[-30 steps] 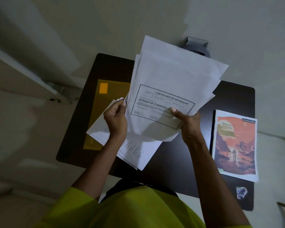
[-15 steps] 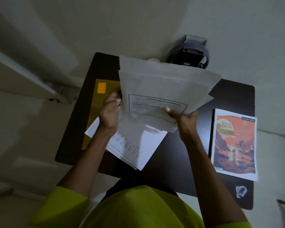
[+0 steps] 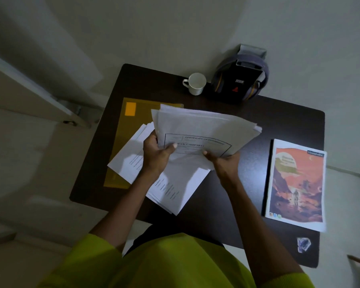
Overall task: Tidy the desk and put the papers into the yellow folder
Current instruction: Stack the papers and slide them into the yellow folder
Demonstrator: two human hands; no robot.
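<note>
I hold a stack of white papers (image 3: 204, 125) above the dark desk (image 3: 279, 121), a certificate sheet on top. My left hand (image 3: 157, 155) grips the stack's near-left edge and my right hand (image 3: 224, 164) grips its near-right edge. The stack is tilted almost flat. Under my hands more white sheets (image 3: 175, 188) lie fanned on the desk, partly over the yellow folder (image 3: 131, 129). The folder lies flat at the desk's left side with an orange label near its far corner.
A white mug (image 3: 195, 83) and a dark device with headphones (image 3: 240, 84) stand at the desk's far edge. A notebook with an orange cover (image 3: 297, 183) lies at the right, a small crumpled wrapper (image 3: 303, 244) near the front right corner.
The stack has dropped from nearly upright to almost flat and lower, uncovering the mug and device. My left hand moved from the lower sheets onto the stack's left edge.
</note>
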